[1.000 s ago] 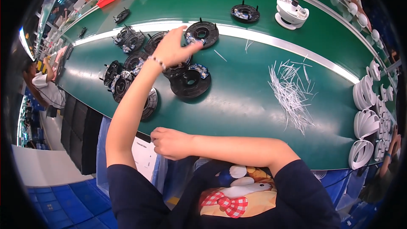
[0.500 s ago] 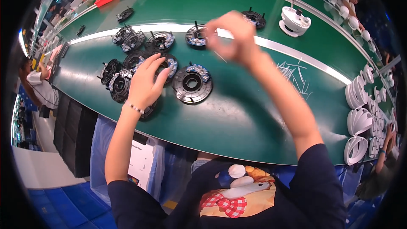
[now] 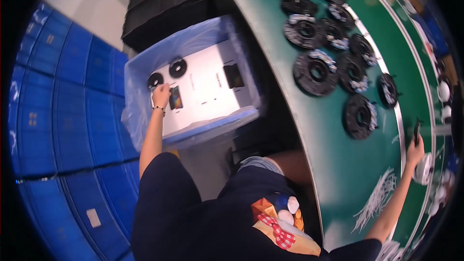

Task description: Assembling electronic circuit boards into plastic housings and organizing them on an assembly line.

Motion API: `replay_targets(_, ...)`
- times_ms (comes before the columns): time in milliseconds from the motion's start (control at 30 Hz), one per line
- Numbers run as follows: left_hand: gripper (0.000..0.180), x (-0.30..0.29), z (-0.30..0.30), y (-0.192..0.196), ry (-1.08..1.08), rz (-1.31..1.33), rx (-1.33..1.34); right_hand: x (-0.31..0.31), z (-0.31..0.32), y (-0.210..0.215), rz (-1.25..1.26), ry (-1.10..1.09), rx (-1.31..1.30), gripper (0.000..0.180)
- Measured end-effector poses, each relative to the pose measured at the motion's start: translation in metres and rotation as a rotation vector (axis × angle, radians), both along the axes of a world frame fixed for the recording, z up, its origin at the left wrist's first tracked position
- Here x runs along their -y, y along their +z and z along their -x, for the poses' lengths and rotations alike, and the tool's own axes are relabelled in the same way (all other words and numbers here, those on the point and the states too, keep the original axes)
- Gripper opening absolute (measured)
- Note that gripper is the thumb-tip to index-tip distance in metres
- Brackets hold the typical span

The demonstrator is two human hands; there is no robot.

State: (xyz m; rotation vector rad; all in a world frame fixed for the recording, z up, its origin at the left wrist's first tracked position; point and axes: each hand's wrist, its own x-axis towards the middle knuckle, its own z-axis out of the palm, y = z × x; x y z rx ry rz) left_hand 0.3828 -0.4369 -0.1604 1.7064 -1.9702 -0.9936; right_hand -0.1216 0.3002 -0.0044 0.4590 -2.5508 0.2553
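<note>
My left hand (image 3: 161, 95) reaches down into a blue bin (image 3: 145, 67) lined with clear plastic, left of the table. It lies on a white sheet (image 3: 208, 87) with its fingers curled beside a black ring part (image 3: 155, 80); a second ring (image 3: 178, 67) lies close by. Whether the hand grips anything is hidden. My right hand (image 3: 414, 151) is stretched across the green table (image 3: 333, 164) to its far side and holds a thin dark piece (image 3: 416, 130) upright.
Several black round parts (image 3: 316, 70) lie clustered on the table, one (image 3: 360, 116) nearest my right arm. A bundle of thin white strips (image 3: 379, 198) lies by my right forearm. White round parts (image 3: 425, 169) line the far edge. Blue crates (image 3: 58, 130) stand at left.
The view has swung down and to the left. My left hand has left the black parts on the table and dropped into the blue bin. My right hand has moved out to the table's far side.
</note>
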Motion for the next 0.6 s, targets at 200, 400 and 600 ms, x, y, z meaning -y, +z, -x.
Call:
replay_targets(200, 0.068, 0.029, -0.076, -0.097, 0.796, -0.684, -0.747, 0.077, -0.131, 0.041, -0.259, 0.221, -0.049, 0.04)
replay_targets(400, 0.084, 0.058, -0.04, -0.134, 0.917, -0.734, -1.146, 0.119, -0.206, 0.017, -0.283, 0.249, 0.151, 0.048)
replay_targets(600, 0.08, 0.102, -0.037, -0.168, 0.949, -0.761, -1.135, 0.179, -0.276, 0.015, -0.124, 0.222, -0.043, 0.068)
